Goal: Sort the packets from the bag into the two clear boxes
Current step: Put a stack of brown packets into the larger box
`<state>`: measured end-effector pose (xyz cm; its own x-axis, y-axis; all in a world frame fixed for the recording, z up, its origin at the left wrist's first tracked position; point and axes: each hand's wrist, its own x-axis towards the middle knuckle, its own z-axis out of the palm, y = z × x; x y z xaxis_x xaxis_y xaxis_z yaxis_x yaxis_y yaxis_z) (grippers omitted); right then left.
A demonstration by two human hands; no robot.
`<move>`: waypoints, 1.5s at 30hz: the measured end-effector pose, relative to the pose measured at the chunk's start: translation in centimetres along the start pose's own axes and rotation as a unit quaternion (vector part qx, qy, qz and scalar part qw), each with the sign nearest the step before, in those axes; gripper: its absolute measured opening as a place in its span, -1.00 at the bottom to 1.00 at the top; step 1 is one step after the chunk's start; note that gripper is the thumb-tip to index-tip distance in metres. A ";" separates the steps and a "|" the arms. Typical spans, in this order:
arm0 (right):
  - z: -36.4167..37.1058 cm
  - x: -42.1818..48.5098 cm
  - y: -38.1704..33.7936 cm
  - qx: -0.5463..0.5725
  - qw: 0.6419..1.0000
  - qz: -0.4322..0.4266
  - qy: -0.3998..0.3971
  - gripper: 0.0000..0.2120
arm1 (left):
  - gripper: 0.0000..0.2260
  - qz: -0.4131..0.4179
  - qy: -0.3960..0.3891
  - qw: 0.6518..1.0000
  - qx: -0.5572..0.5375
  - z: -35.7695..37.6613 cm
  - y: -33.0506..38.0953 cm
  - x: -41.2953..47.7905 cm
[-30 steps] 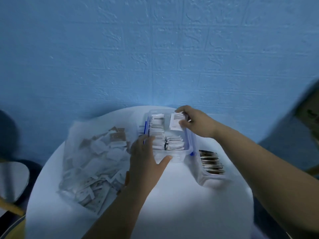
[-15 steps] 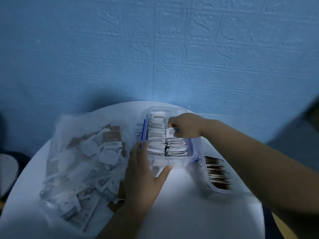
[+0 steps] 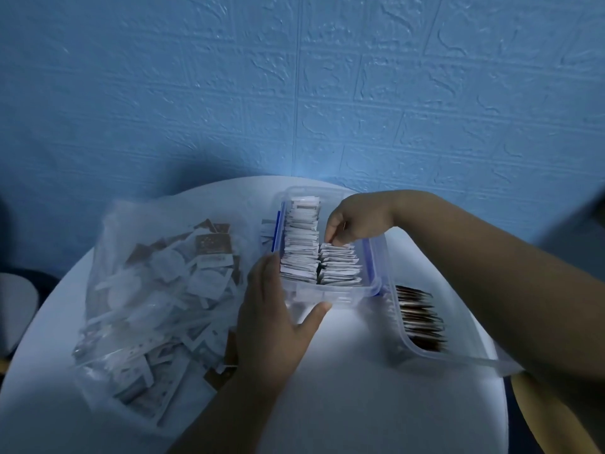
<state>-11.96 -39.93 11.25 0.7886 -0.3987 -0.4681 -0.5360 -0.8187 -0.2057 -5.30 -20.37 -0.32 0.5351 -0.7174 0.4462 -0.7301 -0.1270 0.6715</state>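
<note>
While the left hand (image 3: pixel 271 326), thumb spread, braces the box (image 3: pixel 327 298) — curled fingertips of the right hand (image 3: pixel 358 221) pinch the rearmost packet (image 3: pixel 337 248).

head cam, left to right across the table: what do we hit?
Clear bag of mixed packets → left hand → clear box of white packets → clear box of brown packets. Right hand skipped: it overlaps the first box, fingertips pinched on a white packet.
</note>
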 end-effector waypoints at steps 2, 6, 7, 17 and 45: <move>0.2 -0.1 0.1 0.006 1.000 0.001 0.007 -0.80 | -0.22 -0.004 0.000 1.000 0.003 0.0 0.0 0.0; 0.4 -0.3 -0.1 0.020 0.999 -0.002 0.027 -0.80 | -0.21 -0.006 0.000 1.000 -0.003 -0.1 0.2 0.0; 0.5 -0.4 -0.1 0.022 0.999 -0.002 0.033 -0.79 | -0.21 -0.009 -0.003 1.000 -0.005 -0.2 0.2 0.0; 2.0 -4.1 -5.0 0.093 0.951 -0.141 0.260 -0.84 | -0.66 0.061 0.082 0.994 -0.043 -5.6 1.8 -1.2; 16.8 -5.2 -15.9 0.143 0.943 -0.094 0.286 -0.59 | -0.65 0.008 -0.141 0.951 0.274 -13.3 -6.7 -6.5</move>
<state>-12.59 -17.91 2.51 0.8675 -0.4821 0.1224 -0.3658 -0.7851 -0.4997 1.74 -5.74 0.14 0.4438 -0.8672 0.2258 -0.8901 -0.3973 0.2233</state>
